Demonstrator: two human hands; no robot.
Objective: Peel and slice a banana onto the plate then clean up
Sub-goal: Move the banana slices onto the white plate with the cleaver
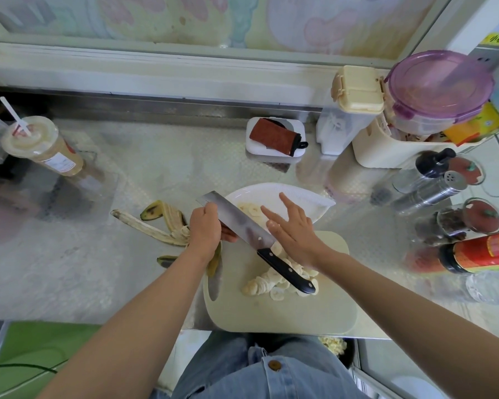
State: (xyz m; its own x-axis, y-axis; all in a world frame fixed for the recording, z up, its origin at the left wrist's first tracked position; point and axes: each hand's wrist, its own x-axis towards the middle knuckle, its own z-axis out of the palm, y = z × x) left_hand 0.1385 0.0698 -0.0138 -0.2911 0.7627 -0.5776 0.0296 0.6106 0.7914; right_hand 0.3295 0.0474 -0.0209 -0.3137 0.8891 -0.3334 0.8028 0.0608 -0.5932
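My left hand (205, 228) grips the cleaver (238, 221) by the spine of its blade; the black handle points toward me, free of any hand. The blade is held tilted between the white plate (274, 194) and the pale cutting board (300, 306). My right hand (293, 230) is open with fingers spread, resting against the blade's right side over the plate's near rim. A few banana slices (249, 210) lie on the plate. A heap of banana slices (271, 282) lies on the board under the handle. The banana peel (156, 226) lies on the counter to the left.
A drink cup with a straw (38, 145) stands at the far left. A red cloth on a white box (274, 136) sits behind the plate. Jars, shakers and bottles (444, 191) crowd the right side, with storage containers (415, 110) at the back right.
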